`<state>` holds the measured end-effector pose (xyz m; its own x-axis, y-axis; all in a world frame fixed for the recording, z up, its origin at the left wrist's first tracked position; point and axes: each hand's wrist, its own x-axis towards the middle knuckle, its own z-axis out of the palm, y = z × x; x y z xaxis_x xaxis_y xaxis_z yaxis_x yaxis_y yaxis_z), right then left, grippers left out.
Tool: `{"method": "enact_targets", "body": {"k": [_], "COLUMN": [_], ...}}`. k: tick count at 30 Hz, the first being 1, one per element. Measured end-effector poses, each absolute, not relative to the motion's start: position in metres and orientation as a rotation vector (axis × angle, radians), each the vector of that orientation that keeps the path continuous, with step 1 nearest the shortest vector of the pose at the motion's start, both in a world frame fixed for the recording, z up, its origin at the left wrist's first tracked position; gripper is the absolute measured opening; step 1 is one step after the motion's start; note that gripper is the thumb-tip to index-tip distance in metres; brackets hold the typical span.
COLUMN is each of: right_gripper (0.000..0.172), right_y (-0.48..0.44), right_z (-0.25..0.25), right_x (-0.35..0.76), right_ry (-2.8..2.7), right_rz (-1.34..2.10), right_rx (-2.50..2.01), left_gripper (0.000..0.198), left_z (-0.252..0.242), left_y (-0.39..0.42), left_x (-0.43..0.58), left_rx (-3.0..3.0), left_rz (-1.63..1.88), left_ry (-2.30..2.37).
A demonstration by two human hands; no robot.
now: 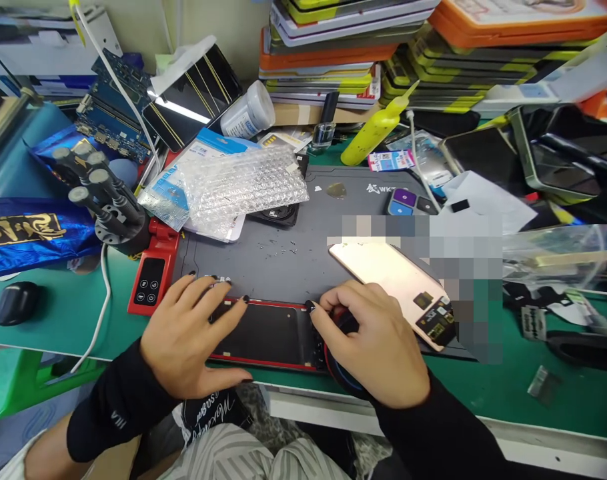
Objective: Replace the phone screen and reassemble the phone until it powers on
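Observation:
A flat black panel [263, 333] with thin red edges and small pale tabs lies along the front of the grey work mat [263, 267]. My left hand [188, 333] rests over its left end, fingers spread and thumb along the near edge, holding nothing. At the panel's right end, my right hand [371, 340] has curled fingers, with the thumb tip at the panel's far corner. What those fingers pinch, if anything, is hidden. Partly under that hand sits a dark round object [346, 327] with a red and blue rim. Beside it lies a pinkish-gold phone screen [383, 273] with a dark flex circuit.
A red control box [152, 280] with buttons stands left. Bubble wrap [243, 187], a yellow bottle [373, 130] and stacked boxes [328, 73] line the back. A holder of dark posts [108, 207] and black earbud case [17, 303] stand left; a pixelated patch covers part of the right.

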<state>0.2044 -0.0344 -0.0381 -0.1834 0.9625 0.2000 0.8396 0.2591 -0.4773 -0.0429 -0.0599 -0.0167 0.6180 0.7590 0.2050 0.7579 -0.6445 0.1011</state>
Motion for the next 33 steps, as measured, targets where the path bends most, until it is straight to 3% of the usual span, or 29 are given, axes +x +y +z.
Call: {"method": "enact_targets", "body": {"k": [9, 23, 27, 33], "right_gripper": [0.023, 0.021, 0.022, 0.021], "right_y": [-0.037, -0.037, -0.036, -0.041], "right_z": [-0.039, -0.037, -0.033, -0.026], "right_x": [0.202, 0.2, 0.198, 0.19], "right_ry": [-2.09, -2.058, -2.15, -2.247], "right_rz": [0.287, 0.248, 0.166, -0.106], "right_rx": [-1.621, -1.659, -1.671, -1.701], "left_gripper": [0.074, 0.068, 0.075, 0.068], "left_z": [-0.024, -0.004, -0.011, -0.024], "left_y": [-0.051, -0.074, -0.07, -0.058], "left_x": [0.018, -0.058, -0.029, 0.01], "left_rx": [2.849, 2.93, 2.916, 2.835], "left_rz": [0.342, 0.205, 0.321, 0.389], "left_ry": [1.217, 1.538, 1.484, 1.257]}}
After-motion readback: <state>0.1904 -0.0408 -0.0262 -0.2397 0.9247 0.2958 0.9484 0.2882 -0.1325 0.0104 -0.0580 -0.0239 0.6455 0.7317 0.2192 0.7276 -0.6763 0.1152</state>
